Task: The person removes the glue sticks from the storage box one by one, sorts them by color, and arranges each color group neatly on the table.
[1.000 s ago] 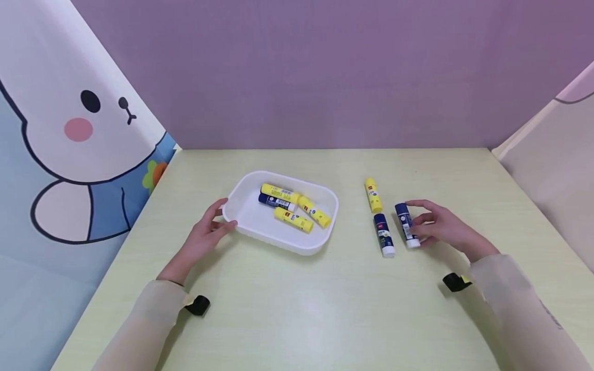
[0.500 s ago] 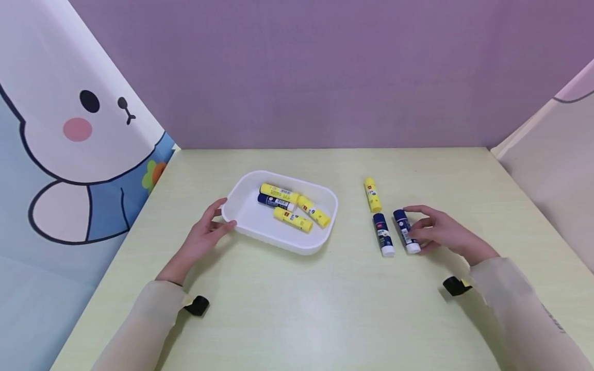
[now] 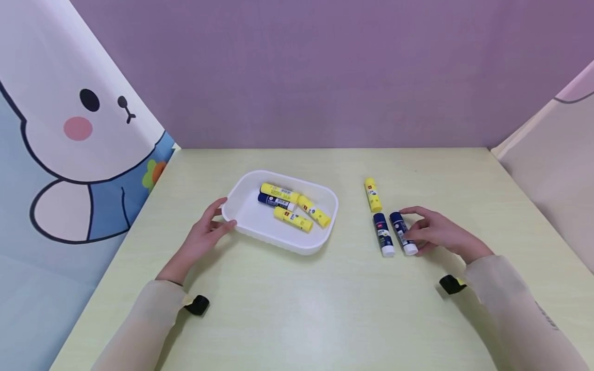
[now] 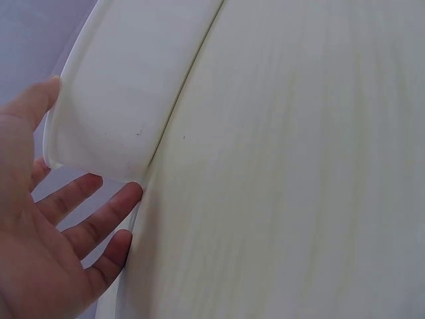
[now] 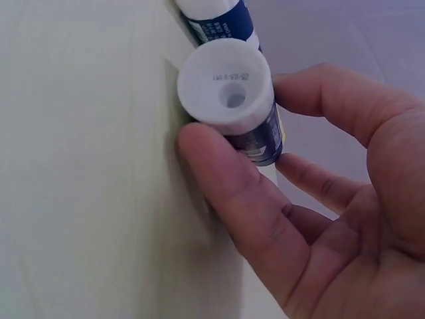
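In the head view, my left hand (image 3: 205, 231) holds the left end of a white tray (image 3: 238, 219), thumb and fingers on either side of its corner. Inside the tray lie several glue sticks, including a navy one (image 3: 277, 201) and a yellow one (image 3: 293, 220). My right hand (image 3: 438, 232) pinches a navy glue stick (image 3: 401, 227) with a white base, low over or on the table. Just left of it lies a second navy glue stick (image 3: 383, 234). The right wrist view shows the held stick's white base (image 5: 199, 86) between thumb and fingers.
A yellow glue stick (image 3: 373, 195) lies behind the second navy one. The pale table (image 3: 306, 309) meets a purple backdrop (image 3: 325, 77) at its far edge. A cartoon-printed cloth (image 3: 69, 206) hangs on the left side.
My right hand has moved the navy glue stick a little nearer and to the left, closer beside the other navy one. My left hand and the tray stay in place.
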`<state>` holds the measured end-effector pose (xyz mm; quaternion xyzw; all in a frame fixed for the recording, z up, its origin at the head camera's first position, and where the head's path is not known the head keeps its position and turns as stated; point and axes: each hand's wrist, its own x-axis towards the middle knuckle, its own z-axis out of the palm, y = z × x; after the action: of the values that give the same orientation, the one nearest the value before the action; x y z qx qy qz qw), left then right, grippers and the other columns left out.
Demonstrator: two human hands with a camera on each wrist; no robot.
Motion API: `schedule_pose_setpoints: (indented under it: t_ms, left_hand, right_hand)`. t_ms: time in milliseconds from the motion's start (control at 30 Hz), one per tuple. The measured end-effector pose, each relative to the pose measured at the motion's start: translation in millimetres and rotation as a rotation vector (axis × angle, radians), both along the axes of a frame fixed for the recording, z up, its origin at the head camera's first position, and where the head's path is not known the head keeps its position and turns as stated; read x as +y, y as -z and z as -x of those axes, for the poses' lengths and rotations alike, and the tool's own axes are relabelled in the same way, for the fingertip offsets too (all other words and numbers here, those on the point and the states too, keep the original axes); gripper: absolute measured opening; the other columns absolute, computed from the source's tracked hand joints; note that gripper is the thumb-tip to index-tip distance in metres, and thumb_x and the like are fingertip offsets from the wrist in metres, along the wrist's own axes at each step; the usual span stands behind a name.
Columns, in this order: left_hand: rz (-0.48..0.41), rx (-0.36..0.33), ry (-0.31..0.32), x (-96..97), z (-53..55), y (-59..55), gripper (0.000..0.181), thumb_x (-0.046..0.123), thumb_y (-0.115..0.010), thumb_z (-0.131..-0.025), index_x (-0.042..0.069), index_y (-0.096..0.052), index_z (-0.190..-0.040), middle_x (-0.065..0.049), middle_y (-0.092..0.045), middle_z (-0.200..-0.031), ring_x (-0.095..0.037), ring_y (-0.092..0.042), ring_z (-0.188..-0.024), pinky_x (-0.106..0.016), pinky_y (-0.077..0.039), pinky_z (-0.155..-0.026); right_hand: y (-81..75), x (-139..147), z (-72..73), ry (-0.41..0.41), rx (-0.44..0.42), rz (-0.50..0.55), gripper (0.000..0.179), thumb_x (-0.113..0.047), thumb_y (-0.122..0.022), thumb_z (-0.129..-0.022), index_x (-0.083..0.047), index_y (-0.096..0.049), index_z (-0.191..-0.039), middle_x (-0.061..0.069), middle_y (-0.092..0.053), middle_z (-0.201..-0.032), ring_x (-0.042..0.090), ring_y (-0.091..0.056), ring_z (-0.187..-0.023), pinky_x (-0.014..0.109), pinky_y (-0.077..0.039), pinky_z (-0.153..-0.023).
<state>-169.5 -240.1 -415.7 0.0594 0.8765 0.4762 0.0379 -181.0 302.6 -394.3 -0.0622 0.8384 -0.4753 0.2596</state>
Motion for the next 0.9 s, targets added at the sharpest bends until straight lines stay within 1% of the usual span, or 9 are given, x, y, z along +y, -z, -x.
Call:
schedule_pose_setpoints:
  t_ms: [267, 433, 733, 900]
  left_hand:
    - [0.006, -0.004, 0.002, -0.5, 0.9, 2.3, 0.069, 0.031, -0.060, -0.102, 0.017, -0.022, -0.158, -0.023, -0.045, -0.143, -0.037, -0.060, -0.105, -0.036, -0.047, -0.078]
    - [0.005, -0.005, 0.000, 0.2, -0.2, 0.7, 0.068, 0.033, -0.059, -0.102, 0.018, -0.023, -0.158, -0.022, -0.045, -0.142, -0.036, -0.060, -0.105, -0.036, -0.046, -0.079]
    - [0.000, 0.003, 0.002, 0.6, -1.5, 0.0, 0.068, 0.031, -0.060, -0.102, 0.017, -0.023, -0.157, -0.022, -0.047, -0.141, -0.037, -0.060, -0.105, -0.036, -0.046, -0.080]
    - [0.002, -0.003, 0.001, 0.2, -1.2, 0.5, 0.068, 0.033, -0.059, -0.102, 0.019, -0.023, -0.158, -0.022, -0.046, -0.142, -0.036, -0.060, -0.105, -0.037, -0.046, -0.080]
  right_hand:
    - [2.3, -0.4, 1.3, 0.011, -0.032, -0.029, 0.076, -0.017, -0.069, -0.093, -0.003, -0.023, -0.153, 0.018, -0.057, -0.104, 0.027, -0.063, -0.083, 0.042, -0.058, -0.069]
    - [1.3, -1.2, 1.5, 0.022, -0.047, -0.038, 0.078, -0.020, -0.070, -0.093, -0.003, -0.022, -0.152, 0.018, -0.059, -0.101, 0.027, -0.063, -0.080, 0.041, -0.058, -0.070]
    - [2.6, 0.0, -0.5, 0.035, -0.083, -0.015, 0.079, -0.018, -0.069, -0.093, -0.002, -0.019, -0.153, 0.016, -0.062, -0.095, 0.026, -0.064, -0.073, 0.039, -0.058, -0.067]
    - [3.4, 0.3, -0.9, 0.037, -0.083, -0.014, 0.079, -0.018, -0.068, -0.094, -0.002, -0.019, -0.153, 0.016, -0.062, -0.095, 0.026, -0.064, -0.073, 0.039, -0.058, -0.067]
